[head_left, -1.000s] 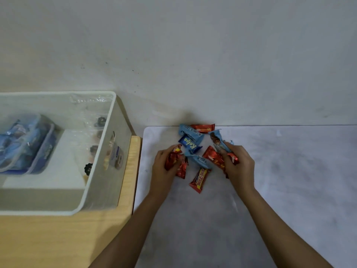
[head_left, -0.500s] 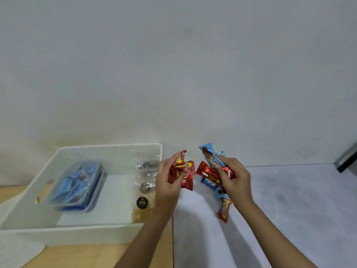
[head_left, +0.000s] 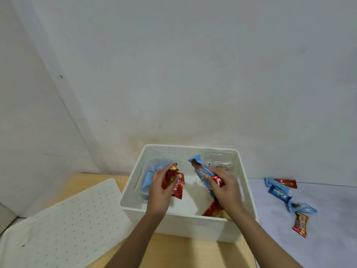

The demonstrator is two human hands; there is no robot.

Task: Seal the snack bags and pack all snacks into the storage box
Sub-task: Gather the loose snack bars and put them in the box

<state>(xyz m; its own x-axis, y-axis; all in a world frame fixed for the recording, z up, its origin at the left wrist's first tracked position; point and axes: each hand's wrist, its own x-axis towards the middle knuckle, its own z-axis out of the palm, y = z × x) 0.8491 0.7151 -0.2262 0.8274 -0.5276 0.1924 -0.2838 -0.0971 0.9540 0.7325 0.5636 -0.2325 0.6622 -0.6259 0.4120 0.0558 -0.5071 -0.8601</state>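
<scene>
Head camera, the only view on offer. Packing well under way, not finished. At the middle of the frame, a white storage box [head_left: 183,223] standing open on the table [head_left: 173,252], with its dotted lid [head_left: 63,225] lying flat at 8 o'clock from it. Poised above the opening, the left hand [head_left: 161,187], fingers curled round a bunch of red packets [head_left: 174,181], and the right hand [head_left: 224,188], pinching a long blue bar [head_left: 199,168] together with a small red sweet [head_left: 217,180]; neither load let go. Already inside: a bag of blue snacks [head_left: 152,172] against the wall at 9 o'clock, a clear bag [head_left: 220,161] in the corner at 1 o'clock, and a red wrapper [head_left: 211,208] low at 5 o'clock, partly hidden under the right wrist. Seal on those two bags: impossible to judge from here, so that half of the job neither confirmed nor ruled out. Left out at 3 o'clock from the box, well apart from it on the pale part of the table: five loose snacks [head_left: 280,195], three blue and two red, lying close together in a ragged line. By this showing, probably somewhat past halfway. Remaining, in all likelihood: dropping both handfuls into the free space in the middle of the box, one more trip for the five at the right, a check of the bag closures, and perhaps fitting the lid.
</scene>
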